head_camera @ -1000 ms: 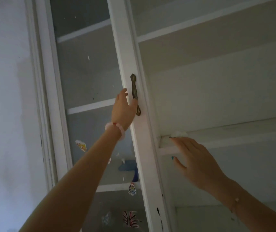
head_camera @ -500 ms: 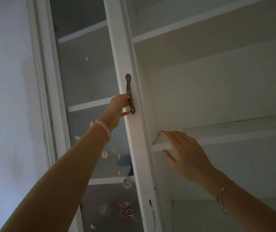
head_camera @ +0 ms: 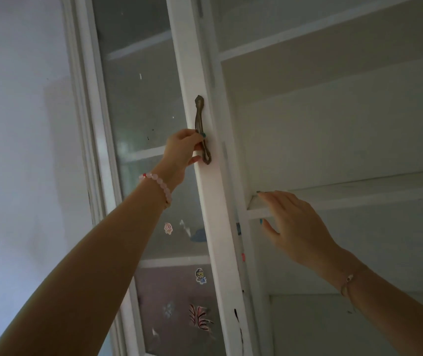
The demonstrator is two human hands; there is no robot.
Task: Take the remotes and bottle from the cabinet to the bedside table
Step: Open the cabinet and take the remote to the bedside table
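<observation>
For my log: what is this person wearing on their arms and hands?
Both forearms are bare, with no sleeves in view. The left wrist carries a bracelet of round pale pink beads with one red bead. The right wrist carries a thin cord bracelet with a small pale charm. The nails on the left hand and right hand are painted teal. No rings or gloves show.

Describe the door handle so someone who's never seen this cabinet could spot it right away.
Find the white cabinet door with glass panes, standing ajar. On its right-hand frame strip sits the handle, a slim, dark bronze upright bar. The left hand grips its lower half; it is the only metal piece among white wood.
</observation>
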